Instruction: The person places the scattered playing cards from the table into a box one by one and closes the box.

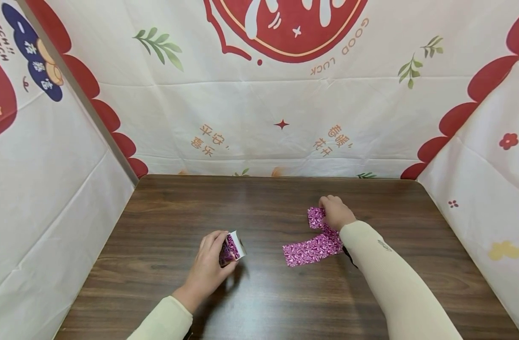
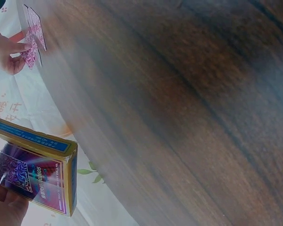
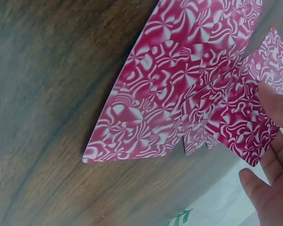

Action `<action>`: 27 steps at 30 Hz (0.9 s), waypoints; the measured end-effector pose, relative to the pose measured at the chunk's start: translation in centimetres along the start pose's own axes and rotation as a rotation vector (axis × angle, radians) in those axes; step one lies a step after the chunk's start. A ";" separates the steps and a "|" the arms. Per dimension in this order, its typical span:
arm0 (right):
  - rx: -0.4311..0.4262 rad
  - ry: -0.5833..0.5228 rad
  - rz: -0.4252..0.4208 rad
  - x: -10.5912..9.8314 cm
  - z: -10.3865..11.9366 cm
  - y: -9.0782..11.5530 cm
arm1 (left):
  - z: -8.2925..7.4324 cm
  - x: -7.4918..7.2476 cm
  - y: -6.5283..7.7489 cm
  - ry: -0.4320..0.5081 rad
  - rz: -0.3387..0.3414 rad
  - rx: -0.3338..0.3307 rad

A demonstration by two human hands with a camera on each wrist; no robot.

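Note:
My left hand (image 1: 206,262) grips a small card box (image 1: 229,250) just left of the table's middle. The box has a purple patterned face and gold and blue edges (image 2: 33,169), and its white end flap points right. Over to the right, my right hand (image 1: 337,213) pinches a purple-and-white playing card (image 3: 245,127) between thumb and fingers; whether it is one card or several I cannot tell. Beneath and beside that hand, more playing cards (image 1: 312,250) with the same swirled backs lie overlapping on the wood. The right forearm hides part of them.
A dark wooden table (image 1: 166,212) lies under both hands. White printed cloth (image 1: 251,104) hangs behind it and along both sides, close to the table's edges.

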State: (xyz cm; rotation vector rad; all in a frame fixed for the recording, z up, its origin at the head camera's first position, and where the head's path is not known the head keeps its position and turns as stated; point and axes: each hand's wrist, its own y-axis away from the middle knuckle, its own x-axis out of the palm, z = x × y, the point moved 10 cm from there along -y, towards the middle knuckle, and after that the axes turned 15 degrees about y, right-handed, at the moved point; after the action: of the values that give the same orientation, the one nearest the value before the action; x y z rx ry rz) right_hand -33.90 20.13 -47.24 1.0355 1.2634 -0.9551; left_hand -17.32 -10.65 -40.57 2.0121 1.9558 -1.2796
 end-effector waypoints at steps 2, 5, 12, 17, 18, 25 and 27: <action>0.009 -0.016 -0.001 -0.3 0.0 0.2 | 0.0 0.0 0.0 0.000 0.000 0.000; 0.009 -0.040 0.005 -0.6 0.0 0.4 | -0.1 -0.1 0.0 0.005 -0.004 0.002; -0.023 -0.092 0.029 -1.0 0.2 0.8 | 0.0 -0.1 0.1 -0.003 0.004 -0.005; -0.024 -0.155 0.074 -1.1 0.4 1.2 | 0.0 -0.2 0.1 -0.001 0.000 -0.007; -0.021 -0.161 0.082 -1.2 0.5 1.3 | 0.0 -0.2 0.1 0.001 -0.002 -0.005; -0.052 -0.168 0.096 -1.5 1.5 1.9 | -0.1 -0.2 0.0 -0.002 -0.004 0.007; -0.054 -0.157 0.088 -1.7 1.6 2.0 | -0.2 -0.3 0.0 -0.001 -0.007 0.009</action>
State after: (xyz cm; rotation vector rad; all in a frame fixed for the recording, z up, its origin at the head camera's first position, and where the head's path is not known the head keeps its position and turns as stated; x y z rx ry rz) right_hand -31.72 19.14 -45.36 0.9478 1.0992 -0.9116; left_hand -17.20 -10.79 -40.31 2.0099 1.9623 -1.2930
